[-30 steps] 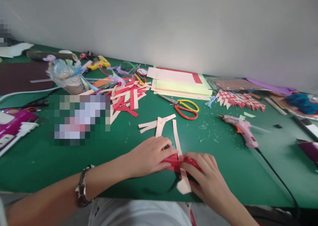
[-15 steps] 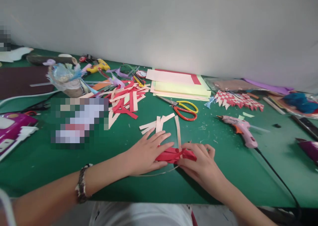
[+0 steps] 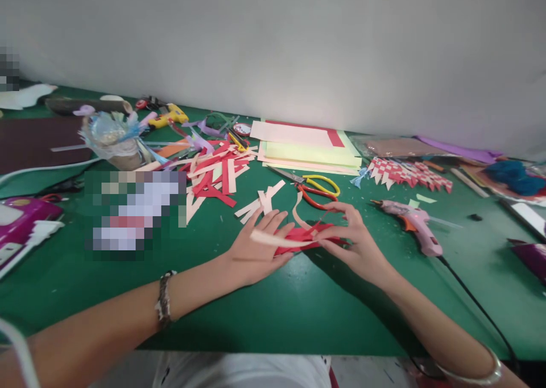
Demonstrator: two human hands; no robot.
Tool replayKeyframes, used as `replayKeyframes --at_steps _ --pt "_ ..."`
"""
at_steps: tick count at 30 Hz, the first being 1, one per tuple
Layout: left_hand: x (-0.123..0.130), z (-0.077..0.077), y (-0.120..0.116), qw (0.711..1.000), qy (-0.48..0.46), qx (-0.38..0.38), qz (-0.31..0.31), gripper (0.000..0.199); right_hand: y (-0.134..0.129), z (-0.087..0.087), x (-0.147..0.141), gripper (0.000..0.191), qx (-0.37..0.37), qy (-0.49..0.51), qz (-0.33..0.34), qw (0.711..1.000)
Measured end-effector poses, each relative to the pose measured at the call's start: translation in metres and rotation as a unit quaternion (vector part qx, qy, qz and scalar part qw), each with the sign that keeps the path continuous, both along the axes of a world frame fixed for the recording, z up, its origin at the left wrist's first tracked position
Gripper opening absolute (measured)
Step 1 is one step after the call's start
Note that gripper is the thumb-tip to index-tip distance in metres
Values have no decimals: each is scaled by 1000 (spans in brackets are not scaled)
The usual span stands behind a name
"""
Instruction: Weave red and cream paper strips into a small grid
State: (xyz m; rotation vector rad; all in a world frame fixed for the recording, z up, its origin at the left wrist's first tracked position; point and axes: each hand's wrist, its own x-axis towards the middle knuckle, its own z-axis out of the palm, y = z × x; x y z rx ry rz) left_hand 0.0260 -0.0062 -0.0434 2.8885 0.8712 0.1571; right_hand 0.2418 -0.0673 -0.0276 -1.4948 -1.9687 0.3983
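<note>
My left hand [image 3: 251,254] lies with its fingers outstretched, pressing on a bundle of red paper strips [image 3: 305,239] on the table. My right hand [image 3: 362,246] pinches a pale pink paper strip [image 3: 281,240] at the right side of the red strips. This strip curls leftward over the back of my left hand. A second pale strip [image 3: 297,206] stands up bent behind the red ones. How the strips cross under my fingers is partly hidden. Just beyond my left fingertips lie several short pale strips [image 3: 264,199].
Scissors [image 3: 318,189] with yellow and orange handles lie beyond my hands. A pink glue gun [image 3: 413,223] with a cord is at right. Coloured paper sheets [image 3: 311,149], a heap of red and pale strips [image 3: 215,174] and a woven red-white piece [image 3: 405,172] lie farther back.
My right hand has moved up and slightly right, lifting the pinched strip, which now sweeps left over my left hand. The red strips and my left hand have shifted slightly away from me.
</note>
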Motion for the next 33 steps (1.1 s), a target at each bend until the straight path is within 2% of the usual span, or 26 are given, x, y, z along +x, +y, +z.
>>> replayKeyframes --at_steps 4,8,11,15,20,27,33 --pt "-3 6 1 997 -74 9 -6 50 5 -11 5 16 -75 130 -5 989" --pt "-4 16 3 990 -110 -76 -36 34 5 -16 8 16 -98 147 -5 984" --pt "-1 17 6 986 -93 -129 -58 25 5 -14 9 16 -80 126 -26 988" --pt "0 12 8 986 -72 -138 -61 25 4 -6 9 13 -25 23 -73 997" --pt "2 14 10 987 -77 -124 -70 32 3 8 9 12 -55 -53 -71 995" --pt "6 11 14 989 -78 -96 -79 32 6 24 14 17 -119 -39 -14 992" --pt "6 12 14 988 -77 -110 -73 27 9 33 16 17 -155 -45 43 986"
